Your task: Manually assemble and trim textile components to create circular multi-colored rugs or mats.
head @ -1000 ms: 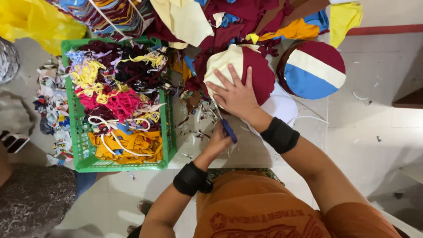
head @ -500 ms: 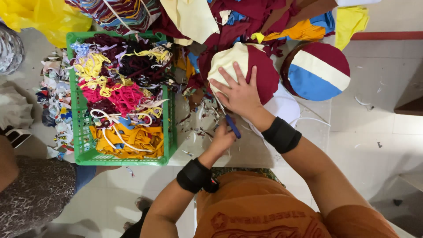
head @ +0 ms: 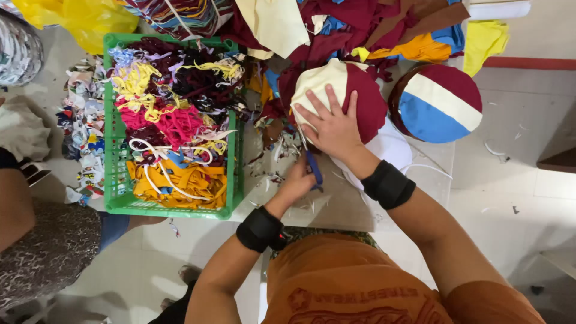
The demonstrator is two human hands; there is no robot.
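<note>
Lower centre of the frame: orange shirt [head: 354, 288], 2 black wristbands, 1 on each forearm. Left hand [head: 297, 183] clenched around blue-handled scissors [head: 313, 168], blades pointing up toward the cap edge just above. Right hand [head: 333, 123] lies flat, fingers spread, pressing on the maroon and cream cap [head: 354, 90] at centre; it grasps nothing. The cap sits directly under the right palm and touches the scissor tips' area; exact contact cannot be told.

Left of centre: green crate [head: 114, 201] heaped with coloured fabric strips. Right of the cap: a second cap [head: 441, 102], maroon, cream and blue. Top: loose cloth pile [head: 360, 24].

Against 0.5 s ago: both hands hold the same places, the scissors have barely shifted.
</note>
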